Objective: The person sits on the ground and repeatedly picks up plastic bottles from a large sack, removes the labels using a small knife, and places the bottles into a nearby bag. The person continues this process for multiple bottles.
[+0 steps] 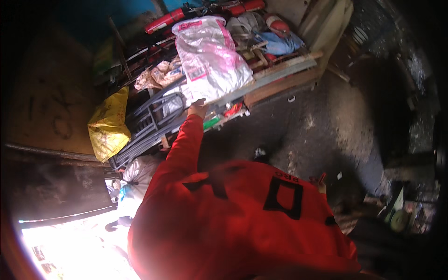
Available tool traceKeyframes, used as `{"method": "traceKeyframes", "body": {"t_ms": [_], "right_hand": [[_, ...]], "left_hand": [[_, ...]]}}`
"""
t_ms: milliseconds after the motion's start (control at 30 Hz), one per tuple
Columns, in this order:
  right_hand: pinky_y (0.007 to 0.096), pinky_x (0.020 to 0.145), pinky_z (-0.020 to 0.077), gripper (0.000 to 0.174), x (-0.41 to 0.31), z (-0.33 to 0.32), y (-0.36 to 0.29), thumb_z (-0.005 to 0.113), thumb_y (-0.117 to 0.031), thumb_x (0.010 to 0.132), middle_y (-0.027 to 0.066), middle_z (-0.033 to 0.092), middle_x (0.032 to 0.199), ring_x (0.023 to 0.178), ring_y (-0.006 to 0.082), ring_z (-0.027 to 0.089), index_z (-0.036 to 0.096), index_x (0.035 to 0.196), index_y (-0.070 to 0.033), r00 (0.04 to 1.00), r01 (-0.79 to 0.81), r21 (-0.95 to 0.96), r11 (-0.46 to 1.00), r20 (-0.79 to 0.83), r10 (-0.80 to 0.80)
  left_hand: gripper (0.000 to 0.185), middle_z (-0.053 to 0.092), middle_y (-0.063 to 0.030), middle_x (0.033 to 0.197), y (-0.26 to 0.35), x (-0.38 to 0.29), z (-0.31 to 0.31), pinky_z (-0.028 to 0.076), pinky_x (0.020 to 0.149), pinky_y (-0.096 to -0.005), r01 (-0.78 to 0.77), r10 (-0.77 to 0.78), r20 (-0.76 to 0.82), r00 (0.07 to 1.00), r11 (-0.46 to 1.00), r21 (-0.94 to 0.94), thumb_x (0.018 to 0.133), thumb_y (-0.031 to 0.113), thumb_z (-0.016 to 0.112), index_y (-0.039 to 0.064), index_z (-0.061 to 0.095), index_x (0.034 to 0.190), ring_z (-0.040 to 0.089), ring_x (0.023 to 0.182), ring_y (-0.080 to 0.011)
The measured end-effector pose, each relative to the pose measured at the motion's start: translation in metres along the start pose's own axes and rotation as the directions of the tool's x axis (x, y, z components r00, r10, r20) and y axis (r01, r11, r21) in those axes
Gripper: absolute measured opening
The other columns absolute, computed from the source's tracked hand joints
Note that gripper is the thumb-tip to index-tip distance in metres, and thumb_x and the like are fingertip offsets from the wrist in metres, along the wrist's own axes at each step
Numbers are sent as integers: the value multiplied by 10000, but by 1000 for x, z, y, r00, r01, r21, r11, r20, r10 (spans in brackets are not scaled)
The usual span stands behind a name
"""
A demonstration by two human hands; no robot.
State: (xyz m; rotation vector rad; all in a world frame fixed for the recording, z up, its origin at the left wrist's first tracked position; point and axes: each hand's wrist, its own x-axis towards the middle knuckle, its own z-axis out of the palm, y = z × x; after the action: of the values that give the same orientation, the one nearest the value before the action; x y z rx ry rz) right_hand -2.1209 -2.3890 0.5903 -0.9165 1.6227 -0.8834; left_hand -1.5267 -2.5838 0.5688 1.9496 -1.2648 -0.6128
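My left arm, in a red sleeve, reaches up to a cluttered wooden bench. There my left hand is at the bench's front edge, at the lower end of a white and pink plastic sack. Whether its fingers grip the sack or only rest there is unclear. Beside that hand, to its left, lies a dark metal frame of thin bars. Low at my right side, my right hand shows only in part past my red shirt. A small red stick-like object sticks up from it.
A yellow sack hangs at the bench's left end. Crumpled brown bags, a blue cloth-like bundle and red cylinders crowd the top. Below runs a dark, stained floor. Glaring light enters at lower left.
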Motion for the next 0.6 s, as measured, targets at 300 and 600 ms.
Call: {"method": "traceKeyframes", "body": {"t_ms": [300, 600], "right_hand": [[257, 473, 413, 197, 226, 1, -165, 523, -197, 843, 41, 595, 750, 516, 126, 501, 608, 991, -97, 995, -98, -13, 995, 9, 98], [253, 428, 397, 214, 274, -4, -131, 571, -242, 829, 54, 586, 694, 492, 131, 518, 610, 947, -68, 863, -504, -216, 836, -100, 495]], "left_hand": [[484, 549, -126, 1119, 80, 214, 31, 428, 886, -394, -127, 220, -241, 945, 928, 351, 692, 264, 663, 168, 545, 1151, 508, 1043, -299], [437, 387, 33, 1354, 50, 440, 84, 274, 978, -529, 130, -49, -131, 990, 671, 730, 815, 252, 462, 314, 448, 1247, 329, 1252, -210]]}}
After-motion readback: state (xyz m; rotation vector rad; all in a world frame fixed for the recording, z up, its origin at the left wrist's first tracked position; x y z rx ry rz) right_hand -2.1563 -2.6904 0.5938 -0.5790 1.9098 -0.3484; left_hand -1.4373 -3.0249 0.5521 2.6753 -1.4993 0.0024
